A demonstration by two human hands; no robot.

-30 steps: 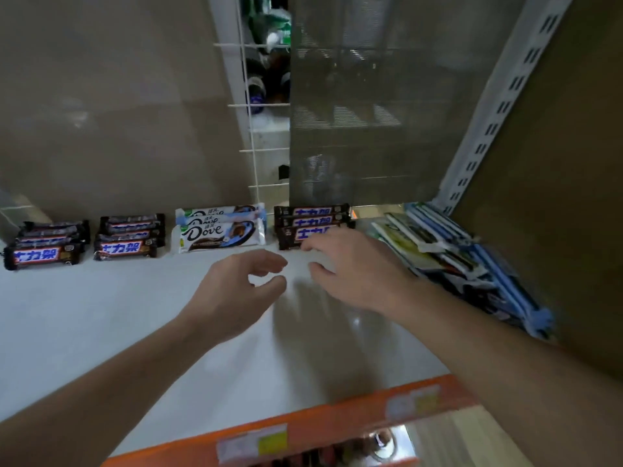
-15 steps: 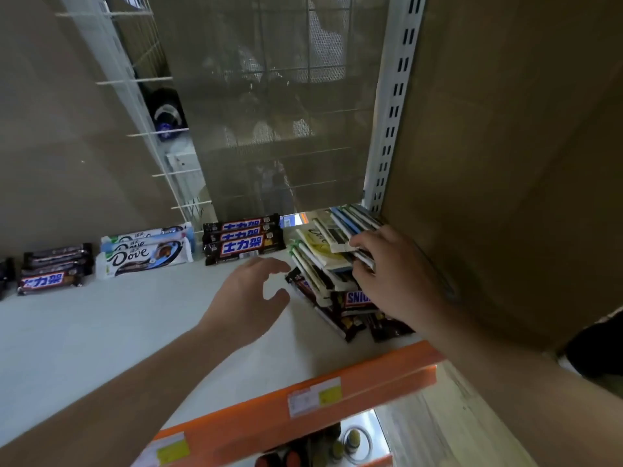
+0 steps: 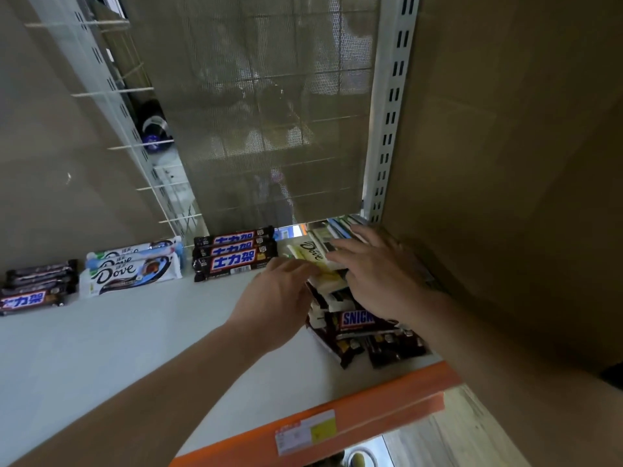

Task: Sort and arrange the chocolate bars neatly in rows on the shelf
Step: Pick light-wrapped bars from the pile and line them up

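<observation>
Rows of bars [image 3: 232,256] are lined up on the shelf [image 3: 101,348]. Left hand [image 3: 273,298] and right hand [image 3: 377,267] are spread open over the unsorted pile [image 3: 354,328].

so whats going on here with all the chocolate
A person is sorting chocolate bars on a white shelf. Both hands are in the jumbled pile at the right end: the left hand and the right hand are on a pale yellow Dove bar on top of it. Along the back, neat stacks already stand: two of dark Snickers bars and one of white Dove bars. The pile is unsorted.
</observation>
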